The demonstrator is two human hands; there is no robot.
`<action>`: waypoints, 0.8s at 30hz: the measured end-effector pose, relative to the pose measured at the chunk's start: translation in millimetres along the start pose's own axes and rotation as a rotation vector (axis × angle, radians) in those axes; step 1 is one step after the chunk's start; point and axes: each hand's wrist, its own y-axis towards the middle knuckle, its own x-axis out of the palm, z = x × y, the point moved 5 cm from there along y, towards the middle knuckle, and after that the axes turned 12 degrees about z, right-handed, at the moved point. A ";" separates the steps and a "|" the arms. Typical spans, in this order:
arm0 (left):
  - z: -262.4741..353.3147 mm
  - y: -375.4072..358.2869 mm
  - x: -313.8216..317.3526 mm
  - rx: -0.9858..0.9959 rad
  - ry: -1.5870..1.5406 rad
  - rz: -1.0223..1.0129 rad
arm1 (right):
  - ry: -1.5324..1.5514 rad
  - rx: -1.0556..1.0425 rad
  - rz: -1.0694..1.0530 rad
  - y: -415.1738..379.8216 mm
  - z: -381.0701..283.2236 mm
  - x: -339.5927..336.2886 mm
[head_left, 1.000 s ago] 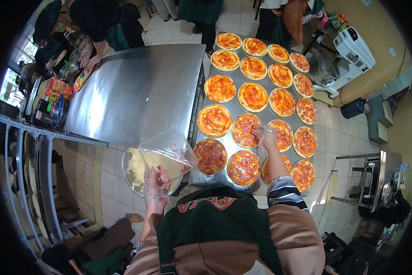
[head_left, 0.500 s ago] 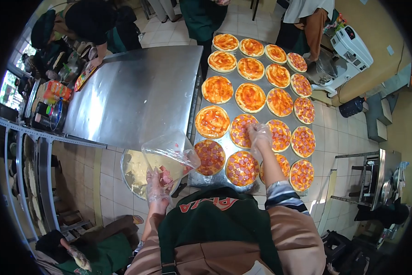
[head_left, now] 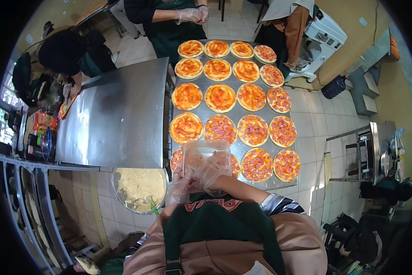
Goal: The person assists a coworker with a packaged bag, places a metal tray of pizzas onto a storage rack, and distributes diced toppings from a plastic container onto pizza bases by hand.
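My gloved left hand (head_left: 179,185) grips the near left side of a clear plastic container (head_left: 208,147), tilted over the near edge of the pizza table. My right hand (head_left: 207,175), in a clear glove, is at the container's near side, its fingers reaching into it and partly hidden. Pinkish bits show dimly through the plastic. Just beyond lies a pizza base (head_left: 220,129) with diced ham and sauce. Another ham-topped pizza (head_left: 257,165) is to the right, and a sauce-only pizza base (head_left: 186,128) to the left. The container covers parts of two nearer pizzas.
Several pizzas in rows cover the metal table (head_left: 235,151). A second steel table (head_left: 119,114) stands left, with a large bowl of pale dough-like mixture (head_left: 139,189) below its near edge. Co-workers stand beyond, one with gloved hands (head_left: 193,15) together. A mixer (head_left: 322,39) is back right.
My right hand has left the pizza and come back to the container. The container has moved right, over the near pizzas. My view has shifted, and a co-worker's gloved hands now show at the far side.
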 end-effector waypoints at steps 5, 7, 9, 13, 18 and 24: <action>-3.9 -7.1 25.9 -0.384 -0.189 -0.002 | -0.151 -0.088 0.297 -30.2 49.1 21.0; 21.8 -12.8 34.7 -0.130 -0.182 0.157 | -0.388 0.369 0.219 -37.9 97.8 36.7; 41.9 -20.7 46.1 -0.127 -0.170 0.163 | -0.330 0.355 0.119 -47.2 45.9 -18.7; 60.3 -35.5 69.3 -0.208 -0.171 0.096 | 0.312 0.461 0.077 -58.0 54.6 -7.2; 28.0 -31.6 89.5 -0.052 -0.210 0.049 | 0.040 0.309 0.106 -62.9 60.1 -12.4; 28.7 -48.8 108.8 -0.059 -0.091 0.054 | 0.051 0.232 -0.011 -81.0 68.7 -10.1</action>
